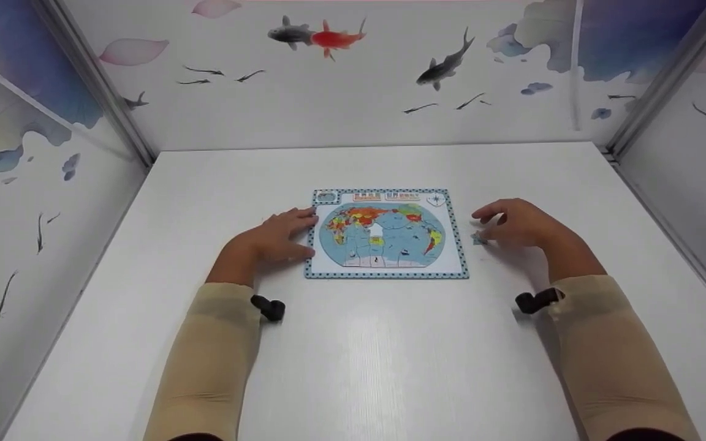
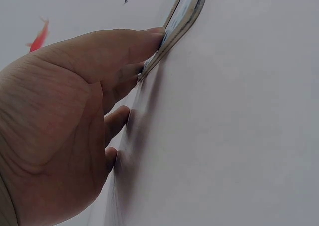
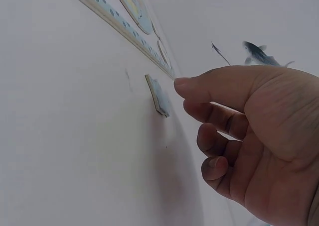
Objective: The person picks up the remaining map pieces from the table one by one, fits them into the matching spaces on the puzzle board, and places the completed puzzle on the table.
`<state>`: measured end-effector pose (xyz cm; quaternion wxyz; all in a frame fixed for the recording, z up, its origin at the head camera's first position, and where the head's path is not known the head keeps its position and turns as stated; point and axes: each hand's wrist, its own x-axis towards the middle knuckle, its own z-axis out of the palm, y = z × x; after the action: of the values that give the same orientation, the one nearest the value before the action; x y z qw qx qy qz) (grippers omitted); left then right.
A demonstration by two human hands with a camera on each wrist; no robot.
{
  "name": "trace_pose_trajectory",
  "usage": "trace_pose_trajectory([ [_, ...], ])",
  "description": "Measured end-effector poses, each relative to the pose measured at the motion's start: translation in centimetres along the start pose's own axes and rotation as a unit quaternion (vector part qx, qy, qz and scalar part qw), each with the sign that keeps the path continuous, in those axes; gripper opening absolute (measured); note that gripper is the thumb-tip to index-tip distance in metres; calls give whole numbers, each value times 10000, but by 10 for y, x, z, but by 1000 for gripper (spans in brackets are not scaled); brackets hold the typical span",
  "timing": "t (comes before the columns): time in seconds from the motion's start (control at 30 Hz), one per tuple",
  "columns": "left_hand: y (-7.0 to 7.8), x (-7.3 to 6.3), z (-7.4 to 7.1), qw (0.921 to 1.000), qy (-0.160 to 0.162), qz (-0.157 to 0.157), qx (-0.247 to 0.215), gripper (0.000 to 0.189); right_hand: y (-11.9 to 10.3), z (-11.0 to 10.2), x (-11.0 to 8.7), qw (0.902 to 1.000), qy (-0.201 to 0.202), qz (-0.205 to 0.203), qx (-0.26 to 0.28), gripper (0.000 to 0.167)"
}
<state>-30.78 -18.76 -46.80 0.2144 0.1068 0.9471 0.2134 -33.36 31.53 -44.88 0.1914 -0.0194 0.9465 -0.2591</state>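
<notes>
A world map jigsaw puzzle (image 1: 390,236) in a blue dotted frame lies flat on the white table. In its middle a small white patch shows bare backing among the coloured pieces. My left hand (image 1: 279,236) rests at the frame's left edge, fingers extended; in the left wrist view the thumb (image 2: 144,42) touches the board's rim. To the right of the board, a small blue puzzle piece (image 3: 158,95) lies on the table. Just over it hovers my right hand (image 1: 518,225), its fingers loosely bent, with a gap between thumb tip and piece in the right wrist view.
The white tabletop (image 1: 365,355) stretches in front of the board and to both sides. Upright panels (image 1: 353,98) painted with fish and petals enclose its back, left and right. Small black devices are strapped at both wrists, over beige sleeves (image 1: 212,355).
</notes>
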Motion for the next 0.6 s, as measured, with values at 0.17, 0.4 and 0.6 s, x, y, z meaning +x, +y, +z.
trace_pose_trajectory([
  [0.17, 0, 1, 0, 10000, -34, 25, 14, 85, 6, 0, -3, 9999, 87, -74, -88, 53],
  [0.4, -2, 2, -1, 9999, -68, 116, 63, 85, 9, 2, -3, 9998, -62, -150, -152, 54],
  [0.6, -2, 1, -1, 9998, -109, 142, 51, 86, 11, 3, -3, 9996, -150, -146, -174, 51],
])
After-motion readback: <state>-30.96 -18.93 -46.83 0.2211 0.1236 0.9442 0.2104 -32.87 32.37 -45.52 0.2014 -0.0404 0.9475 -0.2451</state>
